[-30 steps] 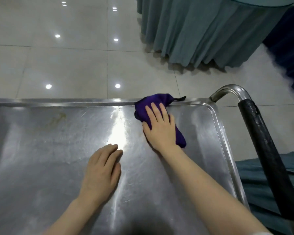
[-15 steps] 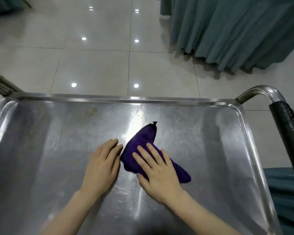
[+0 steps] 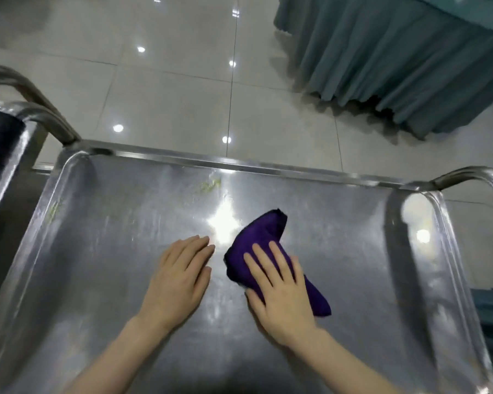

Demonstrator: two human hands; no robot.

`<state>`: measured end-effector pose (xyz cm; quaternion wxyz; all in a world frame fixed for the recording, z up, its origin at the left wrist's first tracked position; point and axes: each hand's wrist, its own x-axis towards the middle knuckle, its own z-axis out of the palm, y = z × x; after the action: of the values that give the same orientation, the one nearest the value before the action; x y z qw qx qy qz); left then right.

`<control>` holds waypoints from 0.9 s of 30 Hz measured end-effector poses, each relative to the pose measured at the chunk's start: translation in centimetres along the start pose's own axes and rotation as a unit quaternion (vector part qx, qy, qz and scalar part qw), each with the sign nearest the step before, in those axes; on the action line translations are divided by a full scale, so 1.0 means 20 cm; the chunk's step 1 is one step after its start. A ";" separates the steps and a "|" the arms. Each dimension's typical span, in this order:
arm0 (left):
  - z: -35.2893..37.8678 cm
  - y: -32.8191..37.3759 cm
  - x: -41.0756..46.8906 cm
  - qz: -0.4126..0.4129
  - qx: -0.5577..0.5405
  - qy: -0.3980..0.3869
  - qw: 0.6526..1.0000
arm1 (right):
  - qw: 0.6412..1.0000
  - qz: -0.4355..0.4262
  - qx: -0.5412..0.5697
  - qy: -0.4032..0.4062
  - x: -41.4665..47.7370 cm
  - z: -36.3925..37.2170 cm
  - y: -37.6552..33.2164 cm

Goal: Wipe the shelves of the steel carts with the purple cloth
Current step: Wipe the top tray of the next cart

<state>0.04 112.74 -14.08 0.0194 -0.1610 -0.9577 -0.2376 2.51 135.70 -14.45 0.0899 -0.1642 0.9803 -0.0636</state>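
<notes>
Head camera view looks down onto the flat, scratched top shelf of a stainless-steel cart [image 3: 97, 265], a shallow tray with a raised rim and rounded corners. A bunched, deep purple cloth [image 3: 258, 238] lies on this shelf a little right of its middle. One folded end points toward the far rim, and the other trails out from under the palm toward the near right. The right hand [image 3: 279, 291] lies flat on top of the cloth with its fingers straight and slightly spread, pressing it against the metal rather than clutching it. The left hand [image 3: 180, 277] rests palm down on the bare steel just left of the cloth, fingers straight and held together, with a narrow strip of shelf showing between it and the fabric. A yellowish smear [image 3: 210, 184] marks the shelf near the far rim, and a fainter one [image 3: 52, 213] sits by the left rim. A curved steel handle with a black grip [image 3: 475, 179] rises at the far right corner, and a similar steel handle [image 3: 50, 118] rises at the far left corner. Beyond the cart is a glossy pale tiled floor [image 3: 168, 95] dotted with reflected lights, and a pleated teal table skirt [image 3: 396, 61] hangs at the upper right.
</notes>
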 end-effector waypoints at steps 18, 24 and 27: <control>-0.25 -0.51 -0.25 -0.036 -0.007 0.007 0.999 | 0.999 0.023 0.017 0.023 0.48 -0.01 -0.53; -0.28 -0.55 -0.29 -0.021 0.023 -0.011 0.999 | 0.998 -0.062 0.011 0.000 0.30 0.08 -0.68; -0.32 -0.59 -0.30 -0.028 0.039 -0.017 0.999 | 1.000 0.000 0.007 0.013 0.69 0.00 -0.66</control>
<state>1.78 98.15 -14.27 0.0033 -0.1375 -0.9706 -0.1977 -6.26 118.81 -14.47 0.0780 -0.1626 0.9809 -0.0724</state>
